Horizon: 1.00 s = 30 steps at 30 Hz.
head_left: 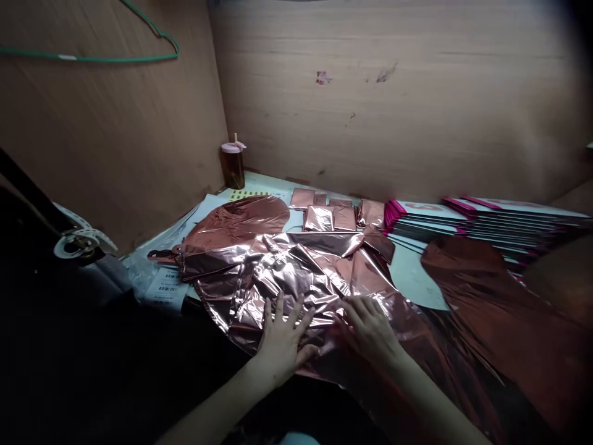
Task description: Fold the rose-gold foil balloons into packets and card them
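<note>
A crinkled, shiny rose-gold foil balloon (pixel 301 278) lies flat and partly folded in front of me, its lower part hanging over the table's near edge. My left hand (pixel 283 346) rests on it palm down, fingers spread. Just to the right, my right hand (pixel 370 327) has its fingers curled together on the same foil, pinching a bit of it; the fingertips are partly hidden. More rose-gold foil (pixel 245 216) bulges out behind on the left. Another large piece of foil (pixel 491 309) drapes down at the right.
Small folded foil packets (pixel 319 217) lie behind the balloon. Stacked pink-edged cards (pixel 463 216) fan out at the back right. A lidded cup (pixel 232 165) stands in the corner. Barcode labels (pixel 167 287) lie at left. A green hanger (pixel 115 59) hangs on the wooden wall (pixel 393 111).
</note>
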Motion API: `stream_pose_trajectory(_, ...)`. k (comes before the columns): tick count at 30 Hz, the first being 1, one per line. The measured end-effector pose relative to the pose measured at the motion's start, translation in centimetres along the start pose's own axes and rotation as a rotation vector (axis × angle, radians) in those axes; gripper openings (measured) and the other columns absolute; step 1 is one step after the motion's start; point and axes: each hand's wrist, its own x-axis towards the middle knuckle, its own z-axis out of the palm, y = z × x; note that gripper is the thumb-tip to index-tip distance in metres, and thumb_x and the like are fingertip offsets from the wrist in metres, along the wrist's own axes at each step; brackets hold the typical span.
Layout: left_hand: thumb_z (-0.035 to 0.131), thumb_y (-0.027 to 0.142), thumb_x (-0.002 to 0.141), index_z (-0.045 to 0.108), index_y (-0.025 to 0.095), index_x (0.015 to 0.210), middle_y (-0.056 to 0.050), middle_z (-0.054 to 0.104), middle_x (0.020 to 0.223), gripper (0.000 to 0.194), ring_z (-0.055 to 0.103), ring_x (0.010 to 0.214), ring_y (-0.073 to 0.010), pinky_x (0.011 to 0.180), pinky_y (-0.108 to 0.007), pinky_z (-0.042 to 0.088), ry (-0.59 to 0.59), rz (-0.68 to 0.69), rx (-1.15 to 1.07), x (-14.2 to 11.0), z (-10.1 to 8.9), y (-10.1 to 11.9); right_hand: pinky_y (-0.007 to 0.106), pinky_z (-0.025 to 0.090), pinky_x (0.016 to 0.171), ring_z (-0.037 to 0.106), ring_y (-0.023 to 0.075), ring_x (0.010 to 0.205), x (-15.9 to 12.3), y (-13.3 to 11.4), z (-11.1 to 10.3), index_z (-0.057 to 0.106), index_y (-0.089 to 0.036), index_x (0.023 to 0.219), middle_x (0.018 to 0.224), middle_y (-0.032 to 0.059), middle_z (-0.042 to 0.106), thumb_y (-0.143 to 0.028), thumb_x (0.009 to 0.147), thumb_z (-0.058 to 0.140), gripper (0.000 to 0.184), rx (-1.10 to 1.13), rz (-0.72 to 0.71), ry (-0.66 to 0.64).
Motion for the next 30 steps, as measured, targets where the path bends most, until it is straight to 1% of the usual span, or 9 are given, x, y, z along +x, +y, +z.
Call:
stream_pose_trajectory(2, 0.050, 0.062, 0.090, 0.030, 0.039, 0.152, -0.001, 0.022, 0.162, 0.069, 0.018, 0.144, -0.0485, 0.109, -0.077, 0.012, -0.032, 0.013, -0.023, 0.0, -0.4, -0.4, 0.050, 0.045, 0.100, 0.057, 0.0322, 0.116, -1.3, 0.7, -0.5, 0.063, -0.008, 0.119, 0.124, 0.0180, 0.064, -0.014, 0.093, 0.047, 0.031, -0.062, -0.295, 0.094)
stream_pose_trajectory(6, 0.067, 0.049, 0.083, 0.042, 0.027, 0.148, -0.009, 0.033, 0.158, 0.074, 0.029, 0.142, -0.0439, 0.112, -0.068, 0.024, -0.073, 0.012, -0.145, -1.2, -3.3, -3.4, 0.045, 0.047, 0.106, 0.052, 0.0270, 0.129, -3.0, 2.5, -1.7, 0.060, -0.009, 0.126, 0.131, 0.0148, 0.062, -0.004, 0.093, 0.041, 0.038, 0.127, -0.462, 0.082)
stream_pose_trajectory(8, 0.066, 0.033, 0.084, 0.052, 0.021, 0.141, -0.012, 0.046, 0.149, 0.059, 0.044, 0.136, -0.0330, 0.112, -0.052, 0.037, -0.086, 0.081, -0.326, -2.5, -5.0, -6.4, 0.038, 0.051, 0.103, 0.055, 0.0232, 0.126, -4.1, 2.9, -2.8, 0.060, -0.014, 0.126, 0.132, 0.0125, 0.062, -0.009, 0.094, 0.041, 0.038, 0.374, -0.386, -0.028)
stream_pose_trajectory(11, 0.054, 0.019, 0.088, 0.069, 0.021, 0.118, -0.010, 0.067, 0.127, 0.034, 0.057, 0.125, -0.0252, 0.107, -0.041, 0.044, -0.236, 0.202, -0.713, -4.7, -6.9, -10.5, 0.034, 0.055, 0.092, 0.066, 0.0213, 0.110, -6.3, 2.8, -5.0, 0.060, -0.019, 0.128, 0.123, 0.0116, 0.067, -0.020, 0.099, 0.037, 0.038, 0.745, -0.032, -0.244)
stream_pose_trajectory(14, 0.051, 0.029, 0.092, 0.070, 0.017, 0.101, -0.008, 0.074, 0.098, 0.024, 0.069, 0.096, -0.0236, 0.085, -0.033, 0.054, -0.267, 0.011, -0.932, -5.5, -7.0, -11.9, 0.038, 0.054, 0.091, 0.065, 0.0259, 0.107, -7.7, 2.4, -6.3, 0.058, -0.022, 0.132, 0.122, 0.0113, 0.066, -0.035, 0.093, 0.054, 0.041, 1.023, 0.176, -0.449)
stream_pose_trajectory(18, 0.042, 0.043, 0.094, 0.058, 0.017, 0.077, -0.003, 0.066, 0.075, 0.034, 0.062, 0.070, -0.0178, 0.066, -0.027, 0.049, -0.035, -0.265, -0.775, -4.2, -5.4, -10.4, 0.033, 0.053, 0.083, 0.064, 0.0228, 0.094, -7.1, 2.7, -5.2, 0.064, -0.020, 0.108, 0.100, 0.0070, 0.067, -0.043, 0.086, 0.064, 0.031, 1.113, 0.368, -0.407)
stream_pose_trajectory(25, 0.040, 0.027, 0.096, 0.062, 0.015, 0.092, -0.012, 0.071, 0.089, 0.025, 0.068, 0.088, -0.0275, 0.079, -0.038, 0.051, 0.141, -0.590, -0.298, -1.5, -4.6, -7.1, 0.020, 0.032, 0.048, 0.040, 0.0077, 0.052, -3.8, 3.6, -1.2, 0.048, -0.020, 0.075, 0.059, -0.0074, 0.045, -0.061, 0.068, 0.075, 0.050, 1.302, 0.833, -0.318)
stream_pose_trajectory(27, 0.041, 0.023, 0.096, 0.062, 0.013, 0.116, -0.018, 0.066, 0.118, 0.030, 0.060, 0.114, -0.0317, 0.096, -0.046, 0.046, 0.307, -0.542, -0.106, -1.0, -4.1, -4.9, 0.020, 0.028, 0.046, 0.037, 0.0068, 0.047, -3.3, 3.4, -0.8, 0.045, -0.021, 0.073, 0.054, -0.0092, 0.042, -0.063, 0.063, 0.078, 0.054, 1.313, 0.902, -0.347)
stream_pose_trajectory(30, 0.041, 0.028, 0.099, 0.049, 0.023, 0.141, -0.008, 0.049, 0.147, 0.043, 0.041, 0.137, -0.0292, 0.113, -0.049, 0.032, 0.335, -0.132, 0.097, 0.1, -2.3, -1.5, 0.021, 0.029, 0.045, 0.040, 0.0076, 0.045, -3.2, 3.5, -0.8, 0.048, -0.021, 0.077, 0.052, -0.0090, 0.045, -0.062, 0.062, 0.078, 0.053, 1.317, 0.948, -0.386)
